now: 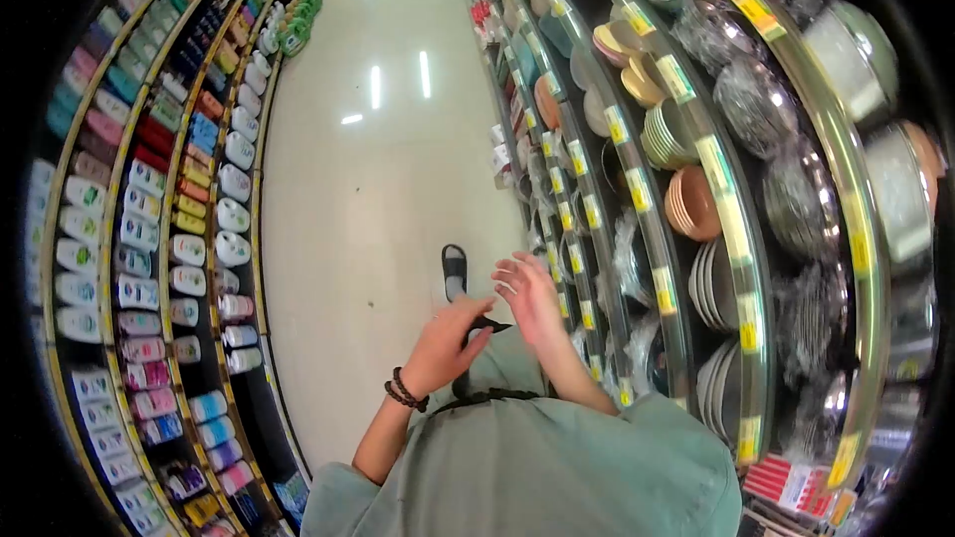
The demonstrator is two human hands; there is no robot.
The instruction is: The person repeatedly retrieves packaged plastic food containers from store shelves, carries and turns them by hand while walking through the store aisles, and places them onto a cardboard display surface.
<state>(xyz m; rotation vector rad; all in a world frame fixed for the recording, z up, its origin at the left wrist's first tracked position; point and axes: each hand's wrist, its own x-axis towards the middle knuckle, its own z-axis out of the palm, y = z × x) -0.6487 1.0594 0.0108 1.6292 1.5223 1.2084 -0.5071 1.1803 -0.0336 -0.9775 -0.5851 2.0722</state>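
My left hand [445, 346], with a dark beaded bracelet [405, 391] at its wrist, is held in front of my body. Its fingers stretch toward the right and nothing is in them. Close beside it, my right hand [530, 298] is raised with its fingers loosely bent and apart, also holding nothing. The right hand is the nearer one to the shelves of bowls, but touches none of them. On those shelves are stacked orange-brown bowls [691, 204], pale green bowls [668, 134] and plastic-wrapped dishes [753, 104].
Shelves of bottles [234, 182] line the left side. Glossy floor tiles [338, 209] run down the aisle between the shelves. Green bottles [296, 25] stand on the floor at the far left. One sandalled foot [455, 268] shows beyond my hands. Price rails [731, 209] edge the right shelves.
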